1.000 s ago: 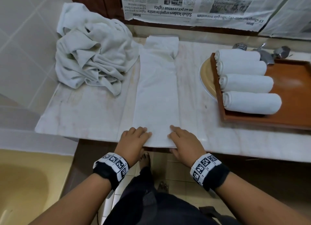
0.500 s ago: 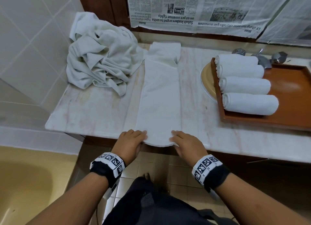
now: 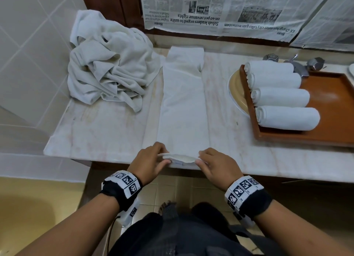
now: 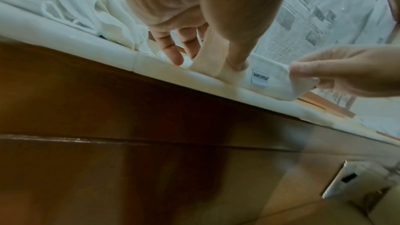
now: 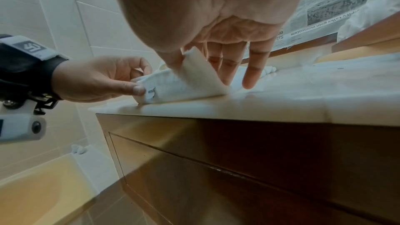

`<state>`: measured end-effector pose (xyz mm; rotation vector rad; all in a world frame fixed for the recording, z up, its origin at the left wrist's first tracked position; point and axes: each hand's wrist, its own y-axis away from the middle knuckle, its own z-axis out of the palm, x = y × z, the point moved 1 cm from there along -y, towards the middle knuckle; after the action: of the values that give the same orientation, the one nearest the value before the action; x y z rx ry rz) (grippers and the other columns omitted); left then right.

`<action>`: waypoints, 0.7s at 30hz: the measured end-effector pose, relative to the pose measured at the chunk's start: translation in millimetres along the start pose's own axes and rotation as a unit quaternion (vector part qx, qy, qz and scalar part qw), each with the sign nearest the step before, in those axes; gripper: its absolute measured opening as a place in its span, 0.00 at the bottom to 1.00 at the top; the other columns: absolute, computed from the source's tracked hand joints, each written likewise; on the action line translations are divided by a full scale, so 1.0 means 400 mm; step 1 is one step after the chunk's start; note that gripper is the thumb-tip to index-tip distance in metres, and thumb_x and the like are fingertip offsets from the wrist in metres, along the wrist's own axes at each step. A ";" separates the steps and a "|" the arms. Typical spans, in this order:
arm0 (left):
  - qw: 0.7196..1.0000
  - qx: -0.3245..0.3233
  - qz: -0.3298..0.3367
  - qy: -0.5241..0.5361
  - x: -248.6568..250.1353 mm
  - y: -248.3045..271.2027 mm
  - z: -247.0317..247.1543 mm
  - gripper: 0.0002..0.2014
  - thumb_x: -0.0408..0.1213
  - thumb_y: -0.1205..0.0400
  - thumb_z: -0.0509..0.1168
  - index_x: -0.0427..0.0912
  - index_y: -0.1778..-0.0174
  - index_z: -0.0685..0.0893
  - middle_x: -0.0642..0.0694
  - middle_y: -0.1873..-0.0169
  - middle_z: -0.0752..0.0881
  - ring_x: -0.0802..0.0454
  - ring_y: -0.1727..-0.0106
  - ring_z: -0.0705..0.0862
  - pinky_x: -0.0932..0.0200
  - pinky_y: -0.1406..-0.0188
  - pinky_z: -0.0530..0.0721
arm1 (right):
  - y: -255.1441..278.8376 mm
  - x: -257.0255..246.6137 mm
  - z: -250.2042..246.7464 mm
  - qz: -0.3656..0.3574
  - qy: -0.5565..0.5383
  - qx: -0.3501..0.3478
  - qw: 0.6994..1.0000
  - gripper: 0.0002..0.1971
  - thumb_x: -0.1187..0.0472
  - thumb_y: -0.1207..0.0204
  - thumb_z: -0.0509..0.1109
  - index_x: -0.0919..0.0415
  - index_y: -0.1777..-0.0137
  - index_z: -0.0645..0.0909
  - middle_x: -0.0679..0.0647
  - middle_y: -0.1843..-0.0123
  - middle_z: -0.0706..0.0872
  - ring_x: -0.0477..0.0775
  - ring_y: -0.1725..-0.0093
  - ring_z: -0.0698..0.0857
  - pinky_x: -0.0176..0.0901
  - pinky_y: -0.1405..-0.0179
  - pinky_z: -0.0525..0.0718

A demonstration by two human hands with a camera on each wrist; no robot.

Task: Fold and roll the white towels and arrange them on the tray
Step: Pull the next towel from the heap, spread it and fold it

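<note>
A white towel [image 3: 183, 106] folded into a long strip lies down the middle of the marble counter [image 3: 99, 133]. Its near end [image 4: 270, 78] is lifted and curled over at the counter's front edge. My left hand [image 3: 164, 157] pinches the left corner of that end, and my right hand [image 3: 200, 158] pinches the right corner [image 5: 194, 74]. A brown wooden tray [image 3: 335, 110] at the right holds several rolled white towels [image 3: 287, 119] side by side. A heap of unfolded towels [image 3: 109, 72] sits at the back left.
The tray rests partly over a yellow basin [image 3: 236, 91], with chrome taps [image 3: 295, 64] behind it. Newspaper [image 3: 229, 12] covers the back wall and tiles line the left wall. A yellow bathtub [image 3: 28, 217] lies below on the left. Wooden cabinet fronts [image 5: 238, 168] stand under the counter.
Both hands lay flat on the towel's near end before. Now they pinch its corners, and the end is lifted and turned over towards the far side.
</note>
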<state>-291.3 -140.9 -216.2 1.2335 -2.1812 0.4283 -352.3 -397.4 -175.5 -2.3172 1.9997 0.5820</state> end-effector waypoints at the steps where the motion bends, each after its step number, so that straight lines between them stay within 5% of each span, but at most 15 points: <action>1: 1.000 0.002 0.006 0.002 0.006 0.001 0.001 0.12 0.50 0.19 0.68 0.59 0.46 0.71 0.55 0.52 0.87 0.54 0.53 0.85 0.53 0.54 0.84 | 0.004 0.002 0.000 -0.002 -0.003 0.006 1.000 0.24 0.40 0.14 0.49 0.49 0.41 0.85 0.44 0.35 0.82 0.49 0.48 0.85 0.45 0.54 0.83; 5: 0.992 0.003 0.105 -0.068 0.015 0.015 0.004 0.12 0.40 0.19 0.70 0.49 0.41 0.79 0.49 0.46 0.87 0.46 0.49 0.85 0.48 0.50 0.85 | 0.014 -0.014 0.008 0.009 -0.022 0.003 1.000 0.19 0.43 0.13 0.55 0.46 0.39 0.87 0.44 0.28 0.79 0.49 0.41 0.85 0.44 0.49 0.83; 8: 0.981 0.001 0.169 -0.095 0.007 0.021 0.005 0.07 0.39 0.19 0.69 0.50 0.48 0.80 0.45 0.36 0.84 0.44 0.48 0.85 0.48 0.51 0.86 | 0.014 -0.019 0.011 0.012 -0.028 -0.004 1.000 0.16 0.46 0.14 0.60 0.47 0.35 0.86 0.45 0.25 0.77 0.51 0.40 0.86 0.43 0.46 0.82; 12: 0.980 -0.018 0.166 -0.105 -0.005 0.024 0.000 0.03 0.38 0.21 0.70 0.47 0.55 0.82 0.41 0.30 0.81 0.40 0.42 0.83 0.48 0.51 0.87 | 0.012 -0.008 0.022 0.004 0.007 0.009 1.000 0.12 0.57 0.20 0.68 0.60 0.40 0.84 0.51 0.33 0.82 0.57 0.53 0.86 0.42 0.58 0.82; 16: 0.982 0.001 0.153 -0.108 -0.033 0.039 -0.005 0.08 0.33 0.23 0.74 0.44 0.57 0.80 0.40 0.29 0.80 0.39 0.37 0.80 0.47 0.49 0.87 | 0.024 -0.002 0.036 -0.050 0.055 0.058 0.996 0.07 0.68 0.36 0.78 0.64 0.59 0.83 0.58 0.44 0.88 0.60 0.67 0.84 0.38 0.67 0.74; 18: 0.980 0.005 0.163 -0.116 -0.031 0.048 -0.001 0.07 0.33 0.23 0.73 0.43 0.57 0.81 0.41 0.30 0.81 0.40 0.38 0.80 0.47 0.50 0.87 | 0.035 -0.011 0.033 -0.065 0.079 0.061 0.993 0.12 0.64 0.41 0.82 0.61 0.61 0.82 0.56 0.45 0.87 0.57 0.69 0.84 0.36 0.67 0.72; 21: 0.975 0.011 0.187 -0.124 -0.020 0.054 0.004 0.01 0.35 0.19 0.67 0.42 0.55 0.82 0.43 0.32 0.82 0.40 0.39 0.80 0.50 0.50 0.86 | 0.045 -0.026 0.029 -0.074 0.078 0.059 0.992 0.17 0.57 0.43 0.83 0.57 0.56 0.82 0.55 0.42 0.87 0.55 0.64 0.86 0.42 0.63 0.85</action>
<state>-306.9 -125.2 -222.2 0.9250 -2.6420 0.4709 -373.7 -387.7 -179.3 -2.4774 1.8421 0.2749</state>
